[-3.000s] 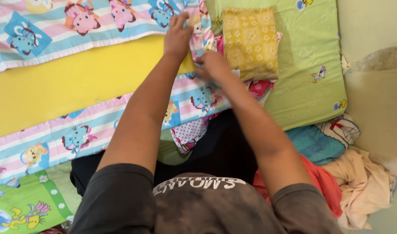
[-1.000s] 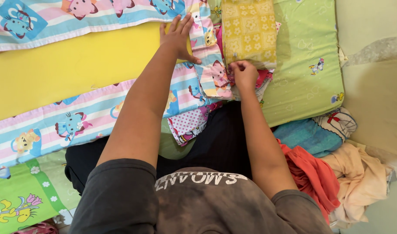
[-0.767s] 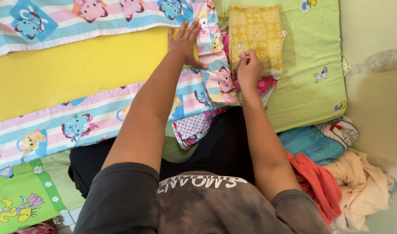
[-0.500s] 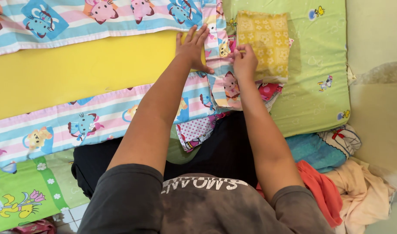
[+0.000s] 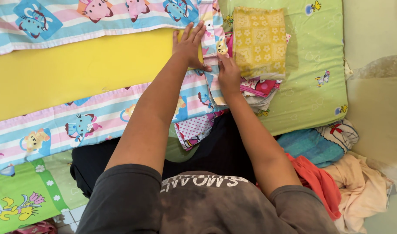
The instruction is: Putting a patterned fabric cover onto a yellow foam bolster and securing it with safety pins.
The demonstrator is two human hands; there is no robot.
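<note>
Head view shows both hands pressed down on a striped cartoon-print cloth (image 5: pixel 213 65), a narrow folded strip of pink, blue and white bands with little animal figures. The left hand (image 5: pixel 189 45) lies flat with its fingers spread, palm partly on the yellow sheet (image 5: pixel 77 69) and fingertips reaching onto the strip's left edge. The right hand (image 5: pixel 228 71) rests on the strip just beside the left one, fingers stretched forward and pressing the fabric; whether its fingertips pinch an edge or simply lie flat is hard to tell from this angle.

Taking that strip as the landmark: touching its right edge sits a folded yellow flower-print cloth (image 5: pixel 260 41), on top of a small stack of folded clothes (image 5: pixel 259 91) in pink, red and white. Under and right of the stack lies a light green cushion (image 5: pixel 311 65) with small cartoon figures. Left of the strip, the yellow sheet is bordered above and below by wider bands of the same striped cartoon fabric (image 5: pixel 85 123). Below the strip, toward the person's lap, a polka-dot garment (image 5: pixel 192 130) lies crumpled. Well to the lower right of the strip is a heap of unfolded laundry (image 5: pixel 337 173): teal, orange-red and peach pieces.
</note>
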